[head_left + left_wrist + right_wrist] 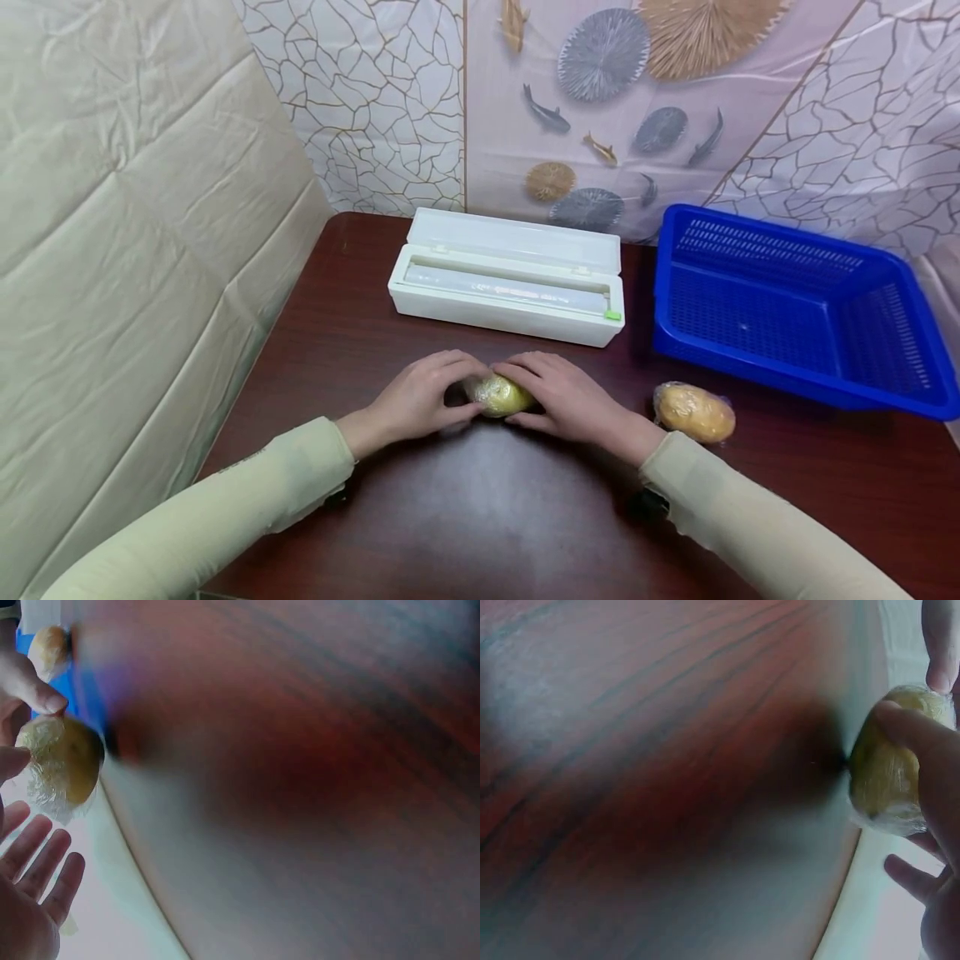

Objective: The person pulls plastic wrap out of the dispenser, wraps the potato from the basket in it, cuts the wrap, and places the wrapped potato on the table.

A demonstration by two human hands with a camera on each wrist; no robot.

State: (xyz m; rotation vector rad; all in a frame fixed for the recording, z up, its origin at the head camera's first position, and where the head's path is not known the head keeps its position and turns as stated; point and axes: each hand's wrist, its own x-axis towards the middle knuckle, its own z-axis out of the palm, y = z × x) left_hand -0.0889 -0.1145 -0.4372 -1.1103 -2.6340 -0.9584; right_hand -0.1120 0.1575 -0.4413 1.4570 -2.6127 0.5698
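A yellowish potato wrapped in cling film is held low over the table between both hands. My right hand grips its right end; in the right wrist view the thumb lies across the potato. My left hand arches at the other end, its thumb at the film, while the left wrist view shows its other fingers spread and fairly straight, apart from the potato. Loose film clings around the potato's left side.
A second film-wrapped potato lies right of the right forearm. Behind the hands stands a white box, lid up, with a cling film roll inside. A blue plastic basket stands at the table's right, by the patterned wall.
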